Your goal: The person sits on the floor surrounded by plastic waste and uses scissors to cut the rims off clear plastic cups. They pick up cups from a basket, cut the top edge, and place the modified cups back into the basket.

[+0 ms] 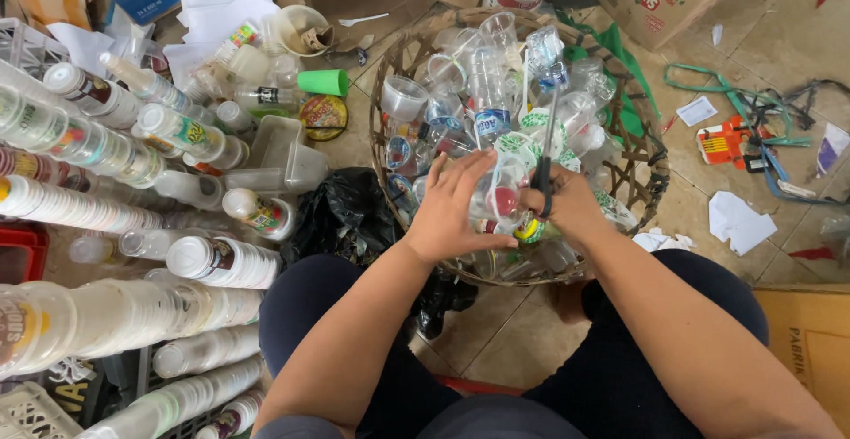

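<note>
Both hands (pixel 456 213) (pixel 567 204) hold clear cup (pixel 498 193) over basket (pixel 651 182) w/ bottles

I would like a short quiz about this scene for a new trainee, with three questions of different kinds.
1. True or false: the left hand holds a clear plastic cup over the woven basket.
2. What does the right hand grip? A) a thin dark-handled tool B) a green cup C) a sheet of paper
3. Fill in: long stacks of nested cups lie on the person's ____ side.

Key: 1 true; 2 A; 3 left.
</note>
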